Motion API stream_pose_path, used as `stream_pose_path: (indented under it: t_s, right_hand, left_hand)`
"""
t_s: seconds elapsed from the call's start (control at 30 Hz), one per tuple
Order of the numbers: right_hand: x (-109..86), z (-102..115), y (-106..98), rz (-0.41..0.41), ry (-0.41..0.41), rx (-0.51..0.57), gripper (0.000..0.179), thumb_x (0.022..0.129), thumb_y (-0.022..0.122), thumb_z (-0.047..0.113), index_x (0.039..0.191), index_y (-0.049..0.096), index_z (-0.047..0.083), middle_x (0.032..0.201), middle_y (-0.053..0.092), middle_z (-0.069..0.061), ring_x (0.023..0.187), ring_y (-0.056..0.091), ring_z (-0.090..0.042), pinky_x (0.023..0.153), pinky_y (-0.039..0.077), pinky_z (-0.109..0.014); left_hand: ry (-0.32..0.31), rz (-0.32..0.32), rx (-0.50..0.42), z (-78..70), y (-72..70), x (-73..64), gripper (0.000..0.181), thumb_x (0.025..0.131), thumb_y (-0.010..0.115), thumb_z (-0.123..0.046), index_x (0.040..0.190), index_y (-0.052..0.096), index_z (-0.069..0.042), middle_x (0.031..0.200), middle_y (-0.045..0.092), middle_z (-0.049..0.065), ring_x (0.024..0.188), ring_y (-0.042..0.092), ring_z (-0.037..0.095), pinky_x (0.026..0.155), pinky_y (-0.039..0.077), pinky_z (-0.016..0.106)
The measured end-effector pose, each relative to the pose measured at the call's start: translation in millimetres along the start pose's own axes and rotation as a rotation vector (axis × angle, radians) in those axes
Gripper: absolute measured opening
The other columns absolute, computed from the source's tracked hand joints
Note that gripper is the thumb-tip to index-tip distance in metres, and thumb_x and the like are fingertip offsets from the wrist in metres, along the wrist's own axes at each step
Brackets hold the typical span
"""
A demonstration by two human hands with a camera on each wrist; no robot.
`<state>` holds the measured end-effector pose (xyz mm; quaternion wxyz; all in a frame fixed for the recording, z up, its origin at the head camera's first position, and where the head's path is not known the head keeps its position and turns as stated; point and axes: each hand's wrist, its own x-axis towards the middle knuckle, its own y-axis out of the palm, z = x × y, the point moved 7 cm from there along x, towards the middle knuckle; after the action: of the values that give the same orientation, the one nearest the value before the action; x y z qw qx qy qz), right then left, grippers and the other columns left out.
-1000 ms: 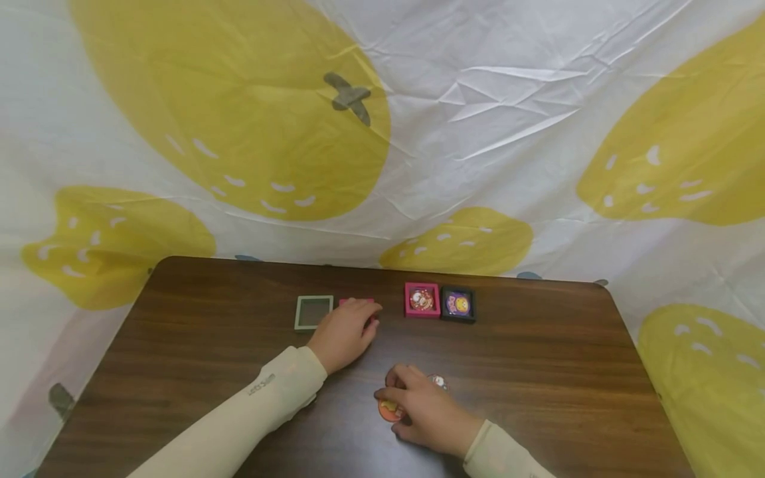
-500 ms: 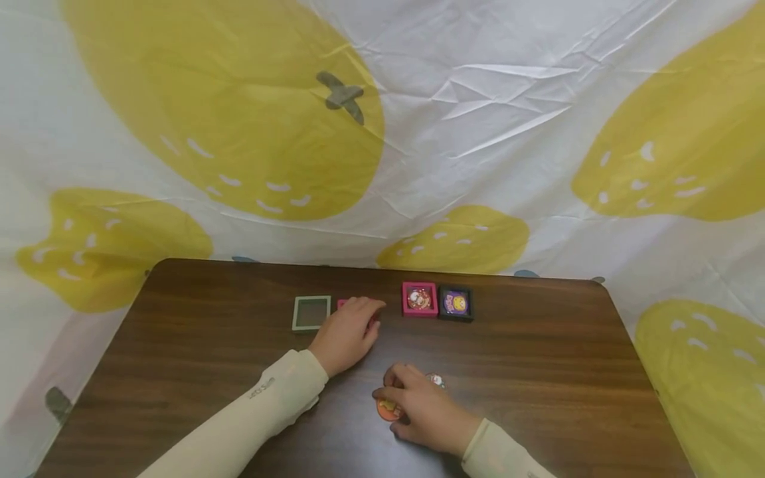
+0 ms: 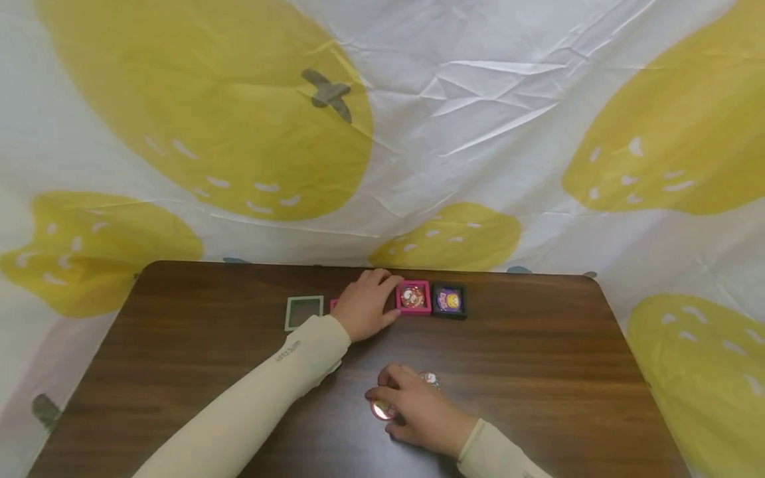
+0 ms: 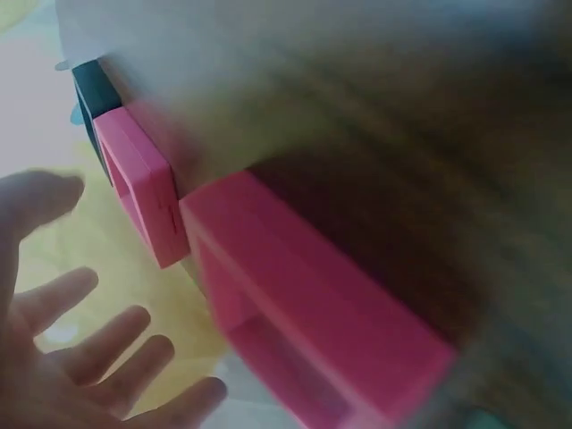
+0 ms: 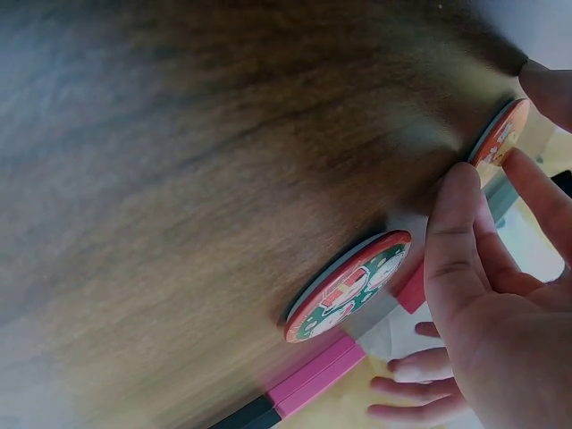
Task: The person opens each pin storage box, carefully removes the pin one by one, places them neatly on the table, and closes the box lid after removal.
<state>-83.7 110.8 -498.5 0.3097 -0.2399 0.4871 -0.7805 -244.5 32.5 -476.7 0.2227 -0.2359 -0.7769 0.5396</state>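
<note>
My left hand point(image 3: 367, 305) reaches over the back of the table, fingers spread, its fingertips beside a pink square frame point(image 3: 413, 297) with a round badge inside. The left wrist view has the hand apart from this frame and from a nearer pink frame point(image 4: 331, 286), which my hand mostly hides in the head view. My right hand point(image 3: 421, 410) curls its fingers round an orange-red round badge point(image 3: 382, 409) low over the table; fingertips meet its edge in the right wrist view. A second round badge point(image 5: 349, 286), green with a red rim, lies beside that hand, partly hidden from the head camera.
A pale green square frame point(image 3: 304, 313) sits left of my left hand. Right of the pink frame, and up against it, stands a black frame point(image 3: 449, 301) with a purple and yellow badge. A lemon-print cloth point(image 3: 412, 133) hangs behind the brown wooden table point(image 3: 538, 385).
My left hand has moved right and slightly back, from the nearer pink frame to the badge-filled one. My right hand stays in place; the badge at its fingers now shows a bright glare.
</note>
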Motion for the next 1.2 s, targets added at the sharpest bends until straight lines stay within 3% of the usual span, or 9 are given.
stream_pose_path:
  t_s: [0.2, 0.4, 0.77, 1.03, 1.2]
  right_hand:
    - [3.8, 4, 0, -0.014, -0.006, -0.010, 0.051, 0.084, 0.093, 0.017, 0.131, 0.075, 0.013, 0.124, 0.057, -0.002, 0.111, 0.054, -0.017, 0.097, 0.052, -0.029]
    - [5.1, 5, 2, 0.012, 0.021, -0.005, 0.051, 0.085, 0.093, 0.018, 0.132, 0.076, 0.014, 0.124, 0.056, -0.001, 0.110, 0.053, -0.014, 0.097, 0.051, -0.026]
    - [3.9, 4, 0, 0.009, 0.031, 0.003, 0.051, 0.085, 0.093, 0.016, 0.133, 0.076, 0.013, 0.126, 0.057, -0.002, 0.111, 0.053, -0.015, 0.098, 0.051, -0.027]
    - [1.5, 2, -2, 0.007, 0.039, 0.030, 0.052, 0.084, 0.093, 0.015, 0.133, 0.075, 0.013, 0.123, 0.056, 0.000, 0.109, 0.051, -0.013, 0.095, 0.050, -0.024]
    - [0.2, 2, -7, -0.004, 0.010, 0.068, 0.057, 0.083, 0.095, 0.013, 0.135, 0.073, 0.011, 0.123, 0.057, -0.002, 0.111, 0.054, -0.013, 0.097, 0.051, -0.024]
  left_hand:
    - [-0.035, 0.101, 0.005, 5.0, 18.2, 16.8, 0.085, 0.097, 0.084, -0.043, 0.166, 0.043, -0.016, 0.160, 0.047, 0.019, 0.147, 0.044, 0.042, 0.113, 0.045, 0.065]
    - [-0.055, 0.150, 0.031, 10.7, 32.2, 21.0, 0.082, 0.099, 0.082, -0.043, 0.167, 0.042, -0.017, 0.161, 0.049, 0.016, 0.148, 0.045, 0.040, 0.115, 0.043, 0.065]
    - [0.005, 0.082, 0.037, 6.9, 31.8, 29.8, 0.078, 0.096, 0.085, -0.044, 0.158, 0.052, -0.008, 0.158, 0.054, 0.013, 0.142, 0.053, 0.034, 0.113, 0.049, 0.050]
    - [0.018, 0.104, -0.031, 0.7, 34.5, 34.1, 0.078, 0.097, 0.085, -0.039, 0.156, 0.052, -0.001, 0.153, 0.057, 0.017, 0.141, 0.054, 0.033, 0.116, 0.047, 0.045]
    - [0.026, 0.101, -0.065, -2.2, 28.1, 32.7, 0.078, 0.097, 0.086, -0.036, 0.156, 0.051, 0.001, 0.152, 0.057, 0.018, 0.143, 0.052, 0.034, 0.119, 0.044, 0.045]
